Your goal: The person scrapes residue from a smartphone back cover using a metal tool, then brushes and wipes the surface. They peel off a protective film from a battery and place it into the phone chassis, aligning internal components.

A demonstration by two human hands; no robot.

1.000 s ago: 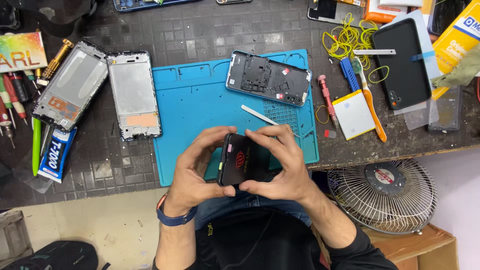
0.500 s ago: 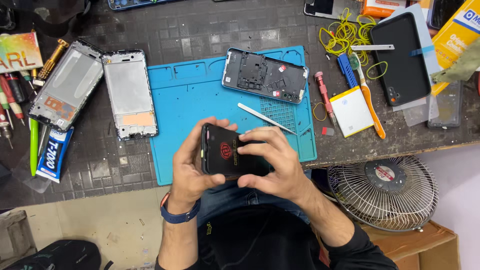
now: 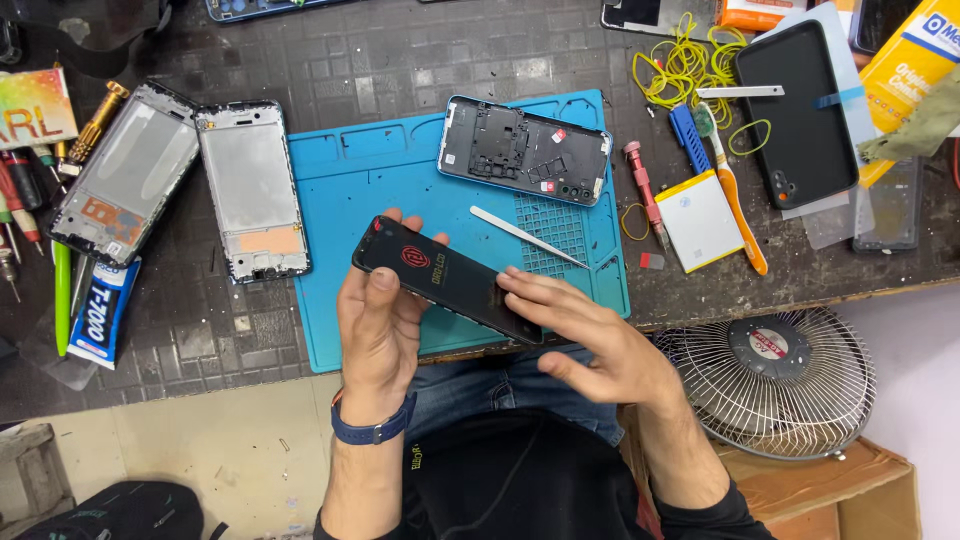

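Black phone back cover (image 3: 445, 280) is gripped by the left hand (image 3: 375, 335); right hand (image 3: 590, 335), at 3 o'clock, lies flat, fingers touching it, over the blue mat (image 3: 340, 200).

A black phone back cover (image 3: 445, 280) with a red emblem was seen at centre frame, over a blue gridded mat (image 3: 380, 200); yellow rubber bands (image 3: 680, 65) lay upper right.
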